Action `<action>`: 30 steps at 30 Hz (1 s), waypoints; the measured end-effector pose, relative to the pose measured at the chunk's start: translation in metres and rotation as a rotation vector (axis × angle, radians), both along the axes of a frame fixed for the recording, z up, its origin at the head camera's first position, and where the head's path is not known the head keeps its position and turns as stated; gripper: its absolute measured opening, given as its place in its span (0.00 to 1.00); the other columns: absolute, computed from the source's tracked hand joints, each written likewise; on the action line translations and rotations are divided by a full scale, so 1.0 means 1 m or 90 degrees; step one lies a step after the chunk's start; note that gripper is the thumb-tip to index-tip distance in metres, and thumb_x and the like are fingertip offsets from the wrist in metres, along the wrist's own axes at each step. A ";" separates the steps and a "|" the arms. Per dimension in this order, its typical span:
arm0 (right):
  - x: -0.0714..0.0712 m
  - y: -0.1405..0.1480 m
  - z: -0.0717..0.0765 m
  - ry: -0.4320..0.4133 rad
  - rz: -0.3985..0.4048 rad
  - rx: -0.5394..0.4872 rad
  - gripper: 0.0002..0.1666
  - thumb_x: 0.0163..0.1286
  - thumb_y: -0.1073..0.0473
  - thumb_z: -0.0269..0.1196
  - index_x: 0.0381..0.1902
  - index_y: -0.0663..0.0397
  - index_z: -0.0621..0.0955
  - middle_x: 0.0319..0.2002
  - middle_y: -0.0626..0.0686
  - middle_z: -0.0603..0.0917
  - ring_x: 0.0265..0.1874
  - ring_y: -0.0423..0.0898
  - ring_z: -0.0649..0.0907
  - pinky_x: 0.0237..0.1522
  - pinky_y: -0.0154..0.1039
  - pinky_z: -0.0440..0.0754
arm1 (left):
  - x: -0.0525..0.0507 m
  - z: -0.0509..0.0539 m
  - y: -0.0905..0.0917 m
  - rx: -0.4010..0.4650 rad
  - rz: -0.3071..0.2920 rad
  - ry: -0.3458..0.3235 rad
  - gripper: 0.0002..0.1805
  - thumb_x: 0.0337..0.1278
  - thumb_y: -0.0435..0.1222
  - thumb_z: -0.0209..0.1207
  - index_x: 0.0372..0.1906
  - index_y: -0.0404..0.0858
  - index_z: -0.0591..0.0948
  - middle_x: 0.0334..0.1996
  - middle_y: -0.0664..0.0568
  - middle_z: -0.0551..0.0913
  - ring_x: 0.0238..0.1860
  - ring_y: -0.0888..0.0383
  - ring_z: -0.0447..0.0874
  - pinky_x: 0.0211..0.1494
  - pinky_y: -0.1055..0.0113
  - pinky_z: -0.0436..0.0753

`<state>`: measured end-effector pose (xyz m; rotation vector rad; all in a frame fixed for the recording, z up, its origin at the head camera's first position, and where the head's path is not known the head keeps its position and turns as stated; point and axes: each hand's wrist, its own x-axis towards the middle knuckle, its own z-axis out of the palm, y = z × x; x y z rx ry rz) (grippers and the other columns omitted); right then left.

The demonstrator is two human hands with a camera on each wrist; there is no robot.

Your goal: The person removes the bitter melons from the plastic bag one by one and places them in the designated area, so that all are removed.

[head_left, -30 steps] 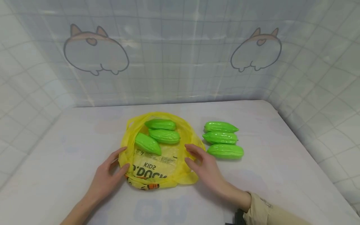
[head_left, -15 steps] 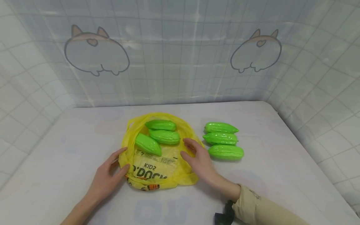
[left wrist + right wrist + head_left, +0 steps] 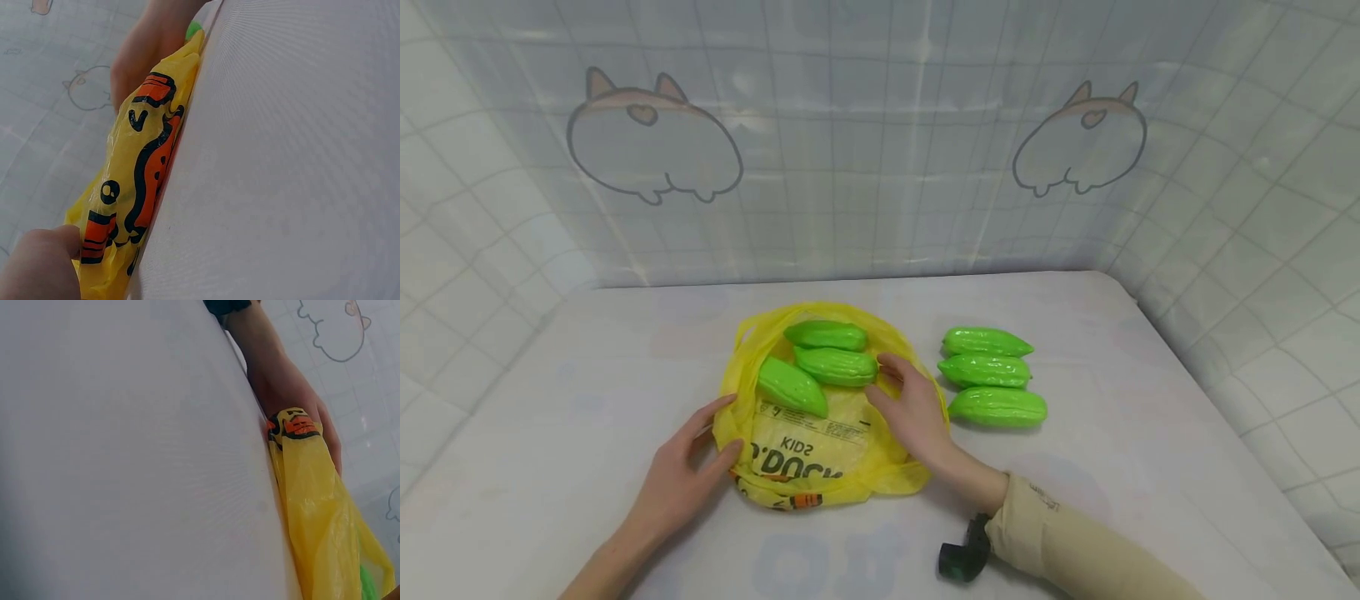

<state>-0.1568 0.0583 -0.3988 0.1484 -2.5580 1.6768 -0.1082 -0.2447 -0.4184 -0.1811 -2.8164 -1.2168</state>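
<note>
A yellow plastic bag (image 3: pixel 895 477) with "DUCK KIDS" print lies on the table, its mouth spread wide. Inside are three shiny green toy bitter melons (image 3: pixel 835 367). At the bag's left rim my left hand (image 3: pixel 677 471) holds the edge between thumb and fingers; some fingertips are hidden behind the plastic. My right hand (image 3: pixel 913 417) reaches over the right rim into the bag, thumb and fingers apart. Its fingertips are by the right end of the middle bitter melon; whether they touch it I cannot tell. In the left wrist view, the bag's printed side (image 3: pixel 140 144) shows.
Three more green bitter melons (image 3: pixel 998 407) lie stacked in a row on the table just right of the bag. A dark wrist device (image 3: pixel 966 552) hangs below the right sleeve (image 3: pixel 1037 525). A tile-patterned curtain (image 3: pixel 880 150) with cartoon dogs closes off the back and sides.
My right hand has moved left and away from me, from the bag's right rim deeper inside, up to the bitter melons. The left hand and the bag stay in place.
</note>
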 end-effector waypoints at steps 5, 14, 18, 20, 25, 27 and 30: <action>-0.007 -0.004 -0.003 0.000 -0.005 0.004 0.33 0.68 0.55 0.64 0.69 0.57 0.72 0.64 0.56 0.79 0.64 0.53 0.78 0.69 0.48 0.75 | 0.001 0.000 0.000 -0.002 -0.002 0.000 0.36 0.68 0.47 0.61 0.77 0.52 0.62 0.75 0.37 0.61 0.70 0.32 0.66 0.69 0.36 0.69; -0.013 -0.006 -0.014 -0.003 0.002 0.014 0.31 0.69 0.53 0.64 0.67 0.56 0.73 0.63 0.54 0.80 0.62 0.50 0.79 0.68 0.46 0.76 | 0.001 0.004 0.001 -0.003 -0.002 0.003 0.36 0.67 0.45 0.62 0.77 0.52 0.62 0.75 0.37 0.62 0.69 0.32 0.67 0.68 0.37 0.70; -0.014 -0.007 -0.015 0.014 0.009 0.007 0.29 0.70 0.51 0.64 0.66 0.56 0.74 0.61 0.53 0.81 0.60 0.49 0.80 0.66 0.46 0.78 | 0.000 0.005 0.000 -0.011 -0.001 0.011 0.36 0.67 0.45 0.62 0.76 0.52 0.62 0.75 0.37 0.62 0.69 0.32 0.67 0.68 0.37 0.70; -0.015 -0.007 -0.015 0.017 0.009 0.005 0.29 0.70 0.50 0.64 0.65 0.56 0.75 0.60 0.53 0.82 0.59 0.49 0.81 0.65 0.47 0.78 | 0.000 0.005 0.000 -0.013 0.000 0.013 0.36 0.67 0.45 0.62 0.76 0.52 0.62 0.75 0.38 0.63 0.69 0.32 0.67 0.67 0.36 0.70; -0.015 -0.006 -0.017 0.021 0.003 0.015 0.28 0.70 0.50 0.65 0.64 0.55 0.76 0.58 0.53 0.83 0.58 0.49 0.82 0.64 0.46 0.80 | 0.000 0.004 0.001 -0.012 -0.002 0.009 0.36 0.68 0.46 0.61 0.77 0.53 0.62 0.75 0.39 0.63 0.69 0.32 0.67 0.68 0.36 0.70; -0.015 -0.006 -0.018 0.030 0.008 0.017 0.27 0.71 0.51 0.64 0.64 0.56 0.76 0.57 0.53 0.83 0.57 0.49 0.82 0.63 0.46 0.80 | 0.000 0.003 0.001 -0.014 0.000 0.010 0.36 0.68 0.46 0.61 0.77 0.53 0.62 0.75 0.40 0.63 0.69 0.33 0.67 0.68 0.37 0.70; -0.015 -0.005 -0.019 0.036 0.013 0.021 0.27 0.71 0.52 0.64 0.63 0.57 0.76 0.57 0.54 0.83 0.57 0.49 0.82 0.63 0.46 0.80 | 0.000 0.001 0.001 -0.017 0.002 0.008 0.35 0.68 0.47 0.60 0.77 0.54 0.61 0.75 0.41 0.63 0.70 0.34 0.67 0.67 0.37 0.70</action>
